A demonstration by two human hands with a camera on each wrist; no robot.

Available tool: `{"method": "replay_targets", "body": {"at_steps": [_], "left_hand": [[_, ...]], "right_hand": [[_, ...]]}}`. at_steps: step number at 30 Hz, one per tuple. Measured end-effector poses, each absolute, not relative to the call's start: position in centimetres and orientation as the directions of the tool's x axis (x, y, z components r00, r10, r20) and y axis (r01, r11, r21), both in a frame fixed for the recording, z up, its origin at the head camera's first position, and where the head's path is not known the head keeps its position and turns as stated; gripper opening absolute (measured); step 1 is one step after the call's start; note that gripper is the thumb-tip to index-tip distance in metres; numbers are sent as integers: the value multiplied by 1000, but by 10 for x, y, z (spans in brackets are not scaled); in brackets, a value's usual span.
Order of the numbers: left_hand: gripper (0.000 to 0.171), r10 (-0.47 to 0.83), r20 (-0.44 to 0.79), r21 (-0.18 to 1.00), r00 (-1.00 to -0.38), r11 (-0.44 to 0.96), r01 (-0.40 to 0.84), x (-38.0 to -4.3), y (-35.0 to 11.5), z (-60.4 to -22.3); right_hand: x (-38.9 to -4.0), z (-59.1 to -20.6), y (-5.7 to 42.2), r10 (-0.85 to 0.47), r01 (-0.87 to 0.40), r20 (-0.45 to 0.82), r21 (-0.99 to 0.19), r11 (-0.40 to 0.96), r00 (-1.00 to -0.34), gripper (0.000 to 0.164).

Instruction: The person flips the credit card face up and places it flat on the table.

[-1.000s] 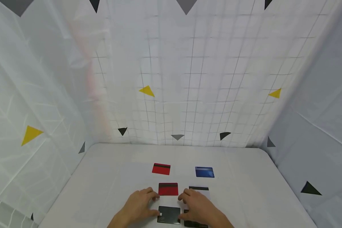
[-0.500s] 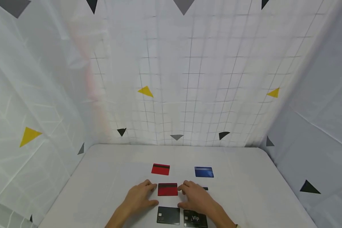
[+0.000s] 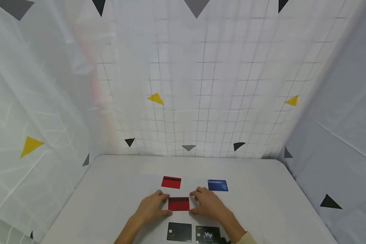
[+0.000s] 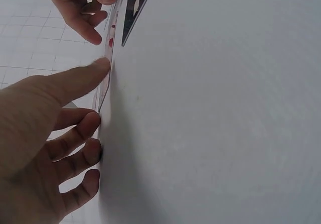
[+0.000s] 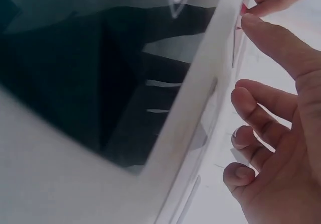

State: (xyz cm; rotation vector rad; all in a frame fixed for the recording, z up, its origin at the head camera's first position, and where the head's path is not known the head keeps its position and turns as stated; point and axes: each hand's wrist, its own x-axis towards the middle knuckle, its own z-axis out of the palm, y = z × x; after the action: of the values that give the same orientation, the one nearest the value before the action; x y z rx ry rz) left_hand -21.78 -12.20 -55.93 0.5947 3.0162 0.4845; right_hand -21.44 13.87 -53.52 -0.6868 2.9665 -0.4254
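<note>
A red card with a dark stripe (image 3: 178, 204) lies flat on the white table, between my two hands. At its left side is my left hand (image 3: 151, 207), thumb and index finger spread at the left corners. My right hand (image 3: 209, 204) mirrors it at the right corners, its fingers loosely bent. The wrist views do not settle whether the fingertips touch the card. Nearer to me lie a grey VIP card (image 3: 179, 232) and a black Vip card (image 3: 208, 234). The black card (image 5: 135, 83) looms large in the right wrist view. The striped white card is hidden beneath my right hand.
Behind the hands lie another red card (image 3: 171, 182) and a blue card (image 3: 218, 185). The white tabletop (image 3: 109, 183) reaches back to a gridded white sheet (image 3: 183, 101), with sheets on both sides.
Both hands have moved forward, from around the grey and black cards to the sides of the middle red card. The black card's face has come into view; the striped white card is now covered.
</note>
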Motion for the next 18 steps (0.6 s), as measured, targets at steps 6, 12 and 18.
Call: {"method": "replay_targets", "body": {"at_steps": [6,12,18], "left_hand": [[60,366,46,350,-929,865,358,-219,-122,-557],[52,399,63,332,-915,856,396,-221,-121,-555],[49,402,57,341,-914,852,396,-222,-125,-558]], "right_hand": [[-215,-536,133,-437,-419,-17,-257,871,-899,63],[-216,-536,132,-437,-422,-11,-238,875,-899,57],[-219,-538,130,-443,-425,-15,-252,869,-896,53]]}}
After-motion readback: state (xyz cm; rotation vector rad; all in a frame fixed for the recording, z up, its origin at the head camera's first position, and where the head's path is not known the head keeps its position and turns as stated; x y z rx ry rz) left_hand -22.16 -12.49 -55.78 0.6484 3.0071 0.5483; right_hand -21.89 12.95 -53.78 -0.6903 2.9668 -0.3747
